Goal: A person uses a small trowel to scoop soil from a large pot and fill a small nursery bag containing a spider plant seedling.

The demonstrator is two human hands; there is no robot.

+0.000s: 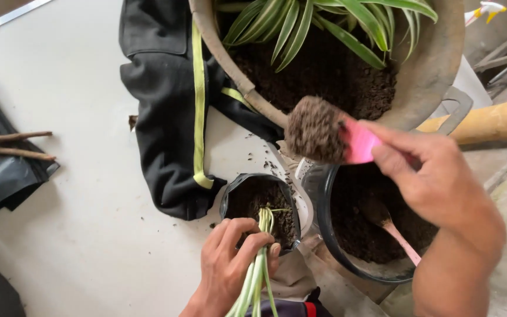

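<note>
Large basin (435,70) cut off at far edge; seedling (257,267) roots buried in small black bag (230,194). Left hand (230,270) grasps seedling stems upright. Right hand (435,176) grips pink scoop (356,142) heaped with soil, above bucket (324,217).
</note>
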